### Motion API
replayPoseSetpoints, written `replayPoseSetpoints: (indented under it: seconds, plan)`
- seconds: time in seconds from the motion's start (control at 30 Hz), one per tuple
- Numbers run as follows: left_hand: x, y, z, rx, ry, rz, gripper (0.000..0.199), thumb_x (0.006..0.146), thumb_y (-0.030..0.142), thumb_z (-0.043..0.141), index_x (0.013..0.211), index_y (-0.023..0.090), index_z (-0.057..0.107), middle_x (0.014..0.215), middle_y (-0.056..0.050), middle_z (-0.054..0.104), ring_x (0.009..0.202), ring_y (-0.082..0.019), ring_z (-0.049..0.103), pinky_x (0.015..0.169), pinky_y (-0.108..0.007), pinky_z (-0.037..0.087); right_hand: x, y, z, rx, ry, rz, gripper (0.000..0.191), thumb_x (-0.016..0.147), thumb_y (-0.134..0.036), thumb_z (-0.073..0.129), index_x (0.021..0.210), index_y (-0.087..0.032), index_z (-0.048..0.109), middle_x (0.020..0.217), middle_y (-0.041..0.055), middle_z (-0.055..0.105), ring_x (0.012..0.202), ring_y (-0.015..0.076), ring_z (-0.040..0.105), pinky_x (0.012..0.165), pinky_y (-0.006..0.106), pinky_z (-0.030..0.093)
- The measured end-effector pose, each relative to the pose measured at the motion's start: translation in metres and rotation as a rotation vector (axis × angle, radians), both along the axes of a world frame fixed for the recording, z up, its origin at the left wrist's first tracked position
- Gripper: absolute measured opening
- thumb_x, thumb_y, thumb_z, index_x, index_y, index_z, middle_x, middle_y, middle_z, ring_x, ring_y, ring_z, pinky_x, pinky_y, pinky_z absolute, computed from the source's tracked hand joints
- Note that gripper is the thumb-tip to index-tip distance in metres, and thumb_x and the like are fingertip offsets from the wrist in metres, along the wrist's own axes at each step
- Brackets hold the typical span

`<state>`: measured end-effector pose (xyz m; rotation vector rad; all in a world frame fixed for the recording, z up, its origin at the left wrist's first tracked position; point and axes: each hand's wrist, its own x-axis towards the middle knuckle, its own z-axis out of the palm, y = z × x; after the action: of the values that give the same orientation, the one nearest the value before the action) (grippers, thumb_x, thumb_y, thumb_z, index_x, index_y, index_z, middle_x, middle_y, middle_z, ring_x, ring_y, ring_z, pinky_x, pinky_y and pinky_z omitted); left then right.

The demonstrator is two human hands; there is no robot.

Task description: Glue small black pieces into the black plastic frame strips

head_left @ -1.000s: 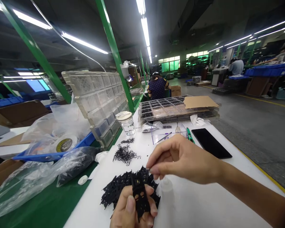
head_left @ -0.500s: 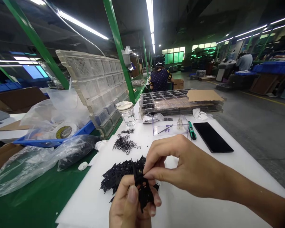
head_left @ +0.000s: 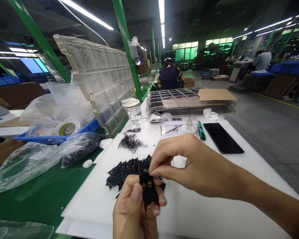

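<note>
My left hand [head_left: 134, 212] grips a flat black perforated plastic strip [head_left: 148, 192] upright between thumb and fingers, low in the middle of the view. My right hand [head_left: 196, 166] comes in from the right, its thumb and forefinger pinched on the strip's top edge. Just behind the hands a pile of the same black strips [head_left: 126, 172] lies on the white mat [head_left: 214, 212]. Farther back sits a small heap of thin black offcuts [head_left: 131, 143].
A clear jar with a white lid [head_left: 134, 112], stacked trays of parts [head_left: 186, 103] under cardboard, a black phone [head_left: 223, 137], a green knife [head_left: 201, 131] and a clear tilted tray [head_left: 102, 79] stand behind. Plastic bags [head_left: 40, 159] lie left. A person [head_left: 169, 77] sits farther down the line.
My right hand came down from above the pile and pinched the top of the strip in my left hand. The camera tilted slightly downward.
</note>
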<state>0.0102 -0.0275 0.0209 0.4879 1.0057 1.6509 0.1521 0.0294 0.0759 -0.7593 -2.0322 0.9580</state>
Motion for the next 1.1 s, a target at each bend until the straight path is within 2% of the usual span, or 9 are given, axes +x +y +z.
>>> replayPoseSetpoints:
  seconds: [0.3, 0.57, 0.97, 1.1]
  plan:
    - [0.0, -0.001, 0.002, -0.016, -0.012, -0.012, 0.033, 0.069, 0.043, 0.088, 0.076, 0.015, 0.072, 0.057, 0.001, 0.063, 0.043, -0.005, 0.052, 0.041, -0.01, 0.045, 0.0, 0.002, 0.0, -0.01, -0.02, -0.004, 0.007, 0.089, -0.014, 0.069, 0.087, -0.014, 0.076, 0.085, 0.0, 0.074, 0.077, 0.0095, 0.068, 0.072, 0.018, 0.055]
    - [-0.004, 0.003, 0.0, -0.036, -0.007, -0.046, 0.038, 0.06, 0.043, 0.093, 0.074, 0.016, 0.07, 0.059, 0.001, 0.065, 0.044, -0.006, 0.053, 0.041, -0.012, 0.046, -0.001, 0.001, -0.003, -0.037, -0.005, -0.016, 0.007, 0.088, -0.013, 0.069, 0.087, -0.015, 0.076, 0.085, 0.0011, 0.076, 0.078, 0.0121, 0.069, 0.073, 0.021, 0.056]
    - [-0.013, 0.006, -0.005, 0.025, -0.061, -0.147, 0.034, 0.06, 0.038, 0.094, 0.073, 0.016, 0.072, 0.058, 0.001, 0.067, 0.045, -0.006, 0.056, 0.042, -0.009, 0.047, -0.003, 0.004, -0.004, -0.052, 0.007, -0.022, 0.007, 0.087, -0.013, 0.07, 0.086, -0.015, 0.076, 0.085, 0.0009, 0.076, 0.077, 0.0116, 0.069, 0.072, 0.021, 0.056]
    - [-0.013, 0.006, -0.005, 0.002, -0.049, -0.123, 0.033, 0.061, 0.038, 0.094, 0.073, 0.016, 0.071, 0.061, 0.001, 0.067, 0.046, -0.007, 0.057, 0.043, -0.01, 0.05, -0.003, 0.003, -0.005, -0.061, 0.015, -0.023, 0.007, 0.087, -0.012, 0.07, 0.087, -0.014, 0.076, 0.086, 0.0011, 0.076, 0.077, 0.0117, 0.069, 0.073, 0.021, 0.056]
